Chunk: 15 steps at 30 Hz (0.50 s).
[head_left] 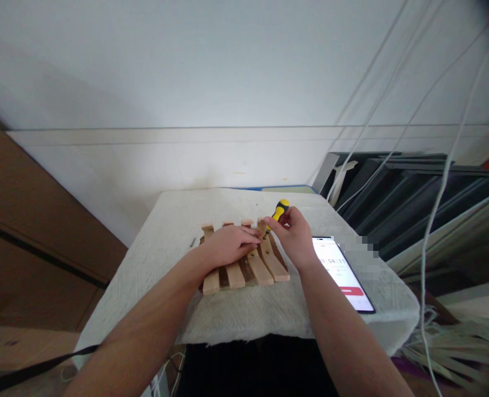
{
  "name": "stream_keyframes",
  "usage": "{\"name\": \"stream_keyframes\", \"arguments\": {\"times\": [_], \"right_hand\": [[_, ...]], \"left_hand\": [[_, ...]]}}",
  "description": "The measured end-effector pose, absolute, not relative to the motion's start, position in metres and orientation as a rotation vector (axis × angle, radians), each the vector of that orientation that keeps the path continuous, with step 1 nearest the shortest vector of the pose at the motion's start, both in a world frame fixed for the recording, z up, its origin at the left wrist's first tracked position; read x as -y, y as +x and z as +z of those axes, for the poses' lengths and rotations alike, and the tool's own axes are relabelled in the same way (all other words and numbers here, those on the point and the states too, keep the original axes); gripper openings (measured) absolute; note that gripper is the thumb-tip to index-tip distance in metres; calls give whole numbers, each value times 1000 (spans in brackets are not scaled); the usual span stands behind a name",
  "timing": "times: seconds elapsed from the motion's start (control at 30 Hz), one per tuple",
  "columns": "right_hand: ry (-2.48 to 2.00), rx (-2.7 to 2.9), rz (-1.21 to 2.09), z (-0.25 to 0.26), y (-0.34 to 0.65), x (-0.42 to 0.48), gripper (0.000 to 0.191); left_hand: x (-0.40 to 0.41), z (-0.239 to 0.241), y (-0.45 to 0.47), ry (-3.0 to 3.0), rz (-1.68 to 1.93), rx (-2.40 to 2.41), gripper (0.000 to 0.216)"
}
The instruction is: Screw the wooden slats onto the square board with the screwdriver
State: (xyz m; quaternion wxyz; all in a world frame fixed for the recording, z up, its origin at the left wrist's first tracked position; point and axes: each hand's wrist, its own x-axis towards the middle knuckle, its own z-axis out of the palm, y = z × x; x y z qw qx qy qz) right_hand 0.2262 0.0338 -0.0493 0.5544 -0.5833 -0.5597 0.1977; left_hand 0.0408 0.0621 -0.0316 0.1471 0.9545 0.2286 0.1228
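A small bench point(165, 242) draped in a white textured cloth stands against a pale wall, and everything in use sits near its middle. To the right lean dark flat panels point(414, 204), with pale cords point(435, 209) hanging across them.

On the cloth lies a slatted wooden rack point(265, 267): light slats fixed over darker cross pieces, its far ends pointing at the wall. The left hand point(228, 245) lies flat across the slats with fingers spread, pressing the rack down, its grip open rather than closed round anything. The right hand point(294, 234) is closed on a screwdriver point(280, 209) with a yellow and black handle, tilted so the tip meets the far end of the rightmost slats, just beside the left fingertips.

A phone point(344, 275) lies just right of the right wrist, its screen lit with a timer and a red button. A small dark piece point(192, 241), perhaps a screw, lies on the cloth left of the rack.

The risks, as I judge them: the tilted tip may slip from its seat and jab the left fingers, since they are so close. The cloth may let the rack slide under a hard push. The right forearm may nudge the phone towards the edge.
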Motion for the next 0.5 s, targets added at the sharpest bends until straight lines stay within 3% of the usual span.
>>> {"name": "stream_keyframes", "arguments": {"times": [0.33,0.5], "right_hand": [[-1252,1394,513,-47,225,-31,31],[-1269,1439,538,-47,221,-31,40]], "left_hand": [[-63,-32,40,2752,358,-636,26],[-61,-31,40,2759,328,-674,26]]}}
